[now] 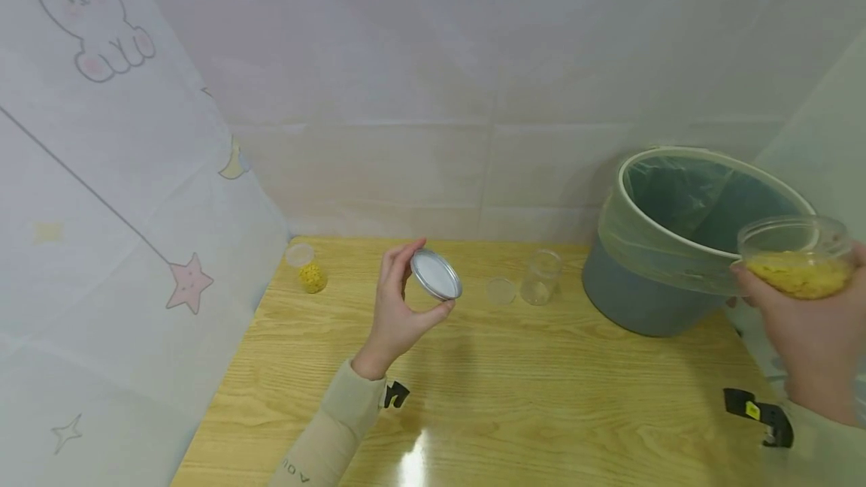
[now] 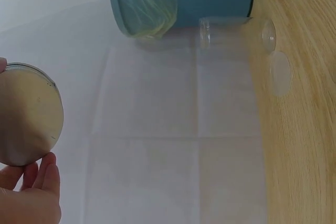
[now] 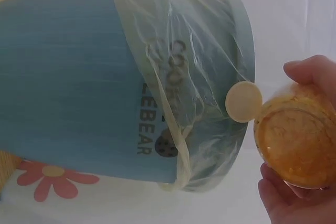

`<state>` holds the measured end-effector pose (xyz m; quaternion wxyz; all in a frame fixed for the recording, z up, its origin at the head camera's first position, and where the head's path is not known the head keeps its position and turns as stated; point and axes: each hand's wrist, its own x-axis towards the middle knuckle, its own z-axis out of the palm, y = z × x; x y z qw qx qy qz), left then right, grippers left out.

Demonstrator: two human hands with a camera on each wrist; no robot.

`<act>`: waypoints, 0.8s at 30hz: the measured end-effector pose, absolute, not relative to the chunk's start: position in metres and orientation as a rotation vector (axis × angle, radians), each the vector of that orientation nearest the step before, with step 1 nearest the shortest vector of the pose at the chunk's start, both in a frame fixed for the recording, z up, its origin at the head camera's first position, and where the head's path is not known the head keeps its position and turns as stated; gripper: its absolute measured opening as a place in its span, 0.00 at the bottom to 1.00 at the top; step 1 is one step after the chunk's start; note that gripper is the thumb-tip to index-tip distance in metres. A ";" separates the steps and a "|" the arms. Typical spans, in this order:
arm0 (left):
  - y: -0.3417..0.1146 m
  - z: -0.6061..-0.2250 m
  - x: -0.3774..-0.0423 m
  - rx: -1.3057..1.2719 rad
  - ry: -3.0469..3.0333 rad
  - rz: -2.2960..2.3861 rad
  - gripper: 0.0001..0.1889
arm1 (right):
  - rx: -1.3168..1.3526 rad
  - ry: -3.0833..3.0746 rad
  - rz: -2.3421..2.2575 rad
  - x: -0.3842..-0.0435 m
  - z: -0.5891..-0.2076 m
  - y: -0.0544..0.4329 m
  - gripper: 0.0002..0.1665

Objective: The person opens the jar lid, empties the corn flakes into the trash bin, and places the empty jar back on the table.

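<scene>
Between thumb and fingers, my left hand [image 1: 395, 314] pinches a round silver lid [image 1: 436, 274] by its rim, raised above the table. In the left wrist view the lid's metallic face [image 2: 29, 116] shows. My right hand [image 1: 805, 337] grips a clear plastic jar [image 1: 797, 265] part filled with something yellow. That jar is tilted and overlaps the near right rim of the trash bin [image 1: 636, 291] in the head view. Seen from the right wrist, the jar's base [image 3: 299, 145] looks orange, with fingers around its side.
A liner bag [image 3: 157, 51] folds over the bin's rim. Toward the back of the wooden table [image 1: 541, 397] stand a clear jar [image 1: 541, 280] and, beside it, a flat clear disc [image 1: 501, 291]. At the back left is a small clear container with yellow bits [image 1: 312, 277]. Fabric walls surround the table.
</scene>
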<state>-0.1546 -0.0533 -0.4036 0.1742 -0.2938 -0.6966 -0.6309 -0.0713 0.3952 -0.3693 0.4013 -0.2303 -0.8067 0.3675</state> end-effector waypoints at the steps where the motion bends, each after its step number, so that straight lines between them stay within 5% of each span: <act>1: -0.053 -0.404 -0.155 -0.834 -1.975 -1.786 0.46 | -0.592 -2.052 0.913 -0.071 -0.370 0.397 0.53; 8: -0.052 -0.402 -0.152 -0.832 -1.992 -1.778 0.45 | -0.724 -2.103 0.821 -0.064 -0.360 0.397 0.38; 24: -0.049 -0.409 -0.152 -0.825 -2.021 -1.779 0.46 | -0.712 -2.220 0.731 -0.065 -0.354 0.398 0.47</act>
